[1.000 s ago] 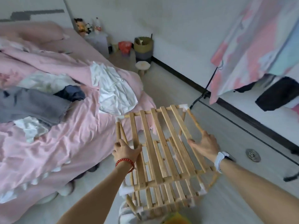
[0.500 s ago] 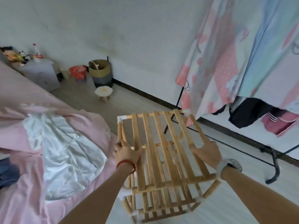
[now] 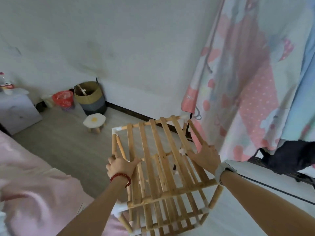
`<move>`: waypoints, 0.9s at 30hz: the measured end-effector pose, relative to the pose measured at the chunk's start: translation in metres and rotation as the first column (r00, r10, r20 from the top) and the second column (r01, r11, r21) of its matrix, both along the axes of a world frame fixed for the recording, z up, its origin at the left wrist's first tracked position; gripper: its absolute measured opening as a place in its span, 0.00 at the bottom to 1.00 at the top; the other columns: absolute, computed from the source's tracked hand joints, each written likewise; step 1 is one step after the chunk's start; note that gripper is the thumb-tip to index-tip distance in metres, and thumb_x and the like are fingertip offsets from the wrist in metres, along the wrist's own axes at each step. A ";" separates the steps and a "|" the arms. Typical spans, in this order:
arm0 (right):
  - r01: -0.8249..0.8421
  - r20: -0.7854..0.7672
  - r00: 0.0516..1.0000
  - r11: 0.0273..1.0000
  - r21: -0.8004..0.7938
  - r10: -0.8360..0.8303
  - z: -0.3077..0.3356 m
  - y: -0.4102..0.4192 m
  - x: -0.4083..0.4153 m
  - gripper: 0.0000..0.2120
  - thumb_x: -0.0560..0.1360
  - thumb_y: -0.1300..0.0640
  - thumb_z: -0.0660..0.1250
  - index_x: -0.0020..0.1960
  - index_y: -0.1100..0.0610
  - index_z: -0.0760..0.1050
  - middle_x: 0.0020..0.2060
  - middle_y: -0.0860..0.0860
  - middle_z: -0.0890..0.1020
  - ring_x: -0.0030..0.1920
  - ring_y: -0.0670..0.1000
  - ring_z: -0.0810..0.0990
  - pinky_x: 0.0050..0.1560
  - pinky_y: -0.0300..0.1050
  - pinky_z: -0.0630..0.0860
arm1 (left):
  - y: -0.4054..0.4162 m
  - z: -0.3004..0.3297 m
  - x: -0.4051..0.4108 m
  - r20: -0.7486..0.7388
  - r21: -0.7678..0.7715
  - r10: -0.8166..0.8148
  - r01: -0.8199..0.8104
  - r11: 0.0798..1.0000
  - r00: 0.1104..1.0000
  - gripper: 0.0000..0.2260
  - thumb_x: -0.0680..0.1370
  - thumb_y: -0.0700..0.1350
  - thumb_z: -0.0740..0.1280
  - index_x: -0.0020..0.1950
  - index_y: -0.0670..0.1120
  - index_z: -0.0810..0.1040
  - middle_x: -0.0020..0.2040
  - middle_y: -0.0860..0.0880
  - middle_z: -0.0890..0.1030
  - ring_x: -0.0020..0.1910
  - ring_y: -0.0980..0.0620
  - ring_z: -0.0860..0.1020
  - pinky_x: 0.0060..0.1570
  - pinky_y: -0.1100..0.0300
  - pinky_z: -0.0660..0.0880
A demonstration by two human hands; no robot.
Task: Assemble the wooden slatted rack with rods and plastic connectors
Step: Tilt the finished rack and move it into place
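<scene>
Wooden slatted rack [image 3: 163, 169], tiered, pale slats, white corner connectors.
Held above the floor beside the bed: left hand [image 3: 120, 165] clenched round a side rod, right hand [image 3: 207, 155] laid flat on slats.

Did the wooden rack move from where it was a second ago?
Yes. The wooden rack swung away from the pink bed toward the hanging patterned sheet, carried by the left hand and right hand.

Rack [image 3: 158, 167] between bed [image 3: 34, 193] at left and hanging laundry [image 3: 252, 91] at right, stool [image 3: 94, 120] behind.
</scene>
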State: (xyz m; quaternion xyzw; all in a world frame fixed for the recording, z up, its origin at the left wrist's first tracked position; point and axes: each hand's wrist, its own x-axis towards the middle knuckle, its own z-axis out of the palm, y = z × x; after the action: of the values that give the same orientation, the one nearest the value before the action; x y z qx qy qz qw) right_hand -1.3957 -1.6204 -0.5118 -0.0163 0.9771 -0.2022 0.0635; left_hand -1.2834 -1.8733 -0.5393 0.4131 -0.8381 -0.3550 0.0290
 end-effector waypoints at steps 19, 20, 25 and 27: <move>-0.075 0.182 0.981 0.997 0.009 0.072 -0.050 -0.275 -0.355 0.48 0.62 0.26 0.60 0.69 0.60 0.60 0.60 0.60 0.69 0.59 0.60 0.71 0.57 0.57 0.74 | -0.253 -0.046 -0.319 0.026 -0.030 0.137 -0.136 0.990 0.990 0.41 0.71 0.61 0.68 0.75 0.43 0.54 0.68 0.43 0.63 0.62 0.39 0.64 0.61 0.45 0.69; -0.085 0.185 0.979 0.996 0.006 0.082 -0.054 -0.288 -0.367 0.47 0.63 0.27 0.62 0.69 0.60 0.60 0.60 0.61 0.69 0.59 0.60 0.71 0.57 0.57 0.75 | -0.265 -0.050 -0.331 0.034 -0.021 0.136 -0.135 0.991 0.990 0.41 0.71 0.61 0.67 0.75 0.43 0.54 0.69 0.43 0.62 0.63 0.39 0.64 0.61 0.45 0.69; -0.027 0.245 0.969 0.999 -0.024 0.032 -0.075 -0.345 -0.430 0.44 0.68 0.34 0.66 0.72 0.59 0.55 0.64 0.62 0.66 0.63 0.61 0.68 0.60 0.59 0.72 | -0.329 -0.060 -0.408 0.051 0.020 0.103 -0.104 0.994 0.993 0.42 0.71 0.60 0.68 0.77 0.47 0.51 0.70 0.44 0.61 0.65 0.40 0.62 0.64 0.44 0.67; 0.022 0.271 0.962 0.999 -0.025 -0.014 -0.080 -0.361 -0.458 0.44 0.68 0.35 0.67 0.72 0.59 0.56 0.64 0.61 0.66 0.63 0.61 0.68 0.60 0.59 0.72 | -0.351 -0.061 -0.444 0.051 0.009 0.056 -0.056 0.998 0.997 0.42 0.71 0.60 0.68 0.77 0.47 0.51 0.71 0.43 0.60 0.65 0.39 0.62 0.65 0.44 0.66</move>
State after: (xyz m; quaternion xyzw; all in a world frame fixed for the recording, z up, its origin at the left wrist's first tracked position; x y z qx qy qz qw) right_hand -1.8535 -1.9815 -0.5921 0.0194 0.9564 -0.2168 0.1945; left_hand -1.7278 -2.2244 -0.6004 0.4453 -0.8250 -0.3477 0.0157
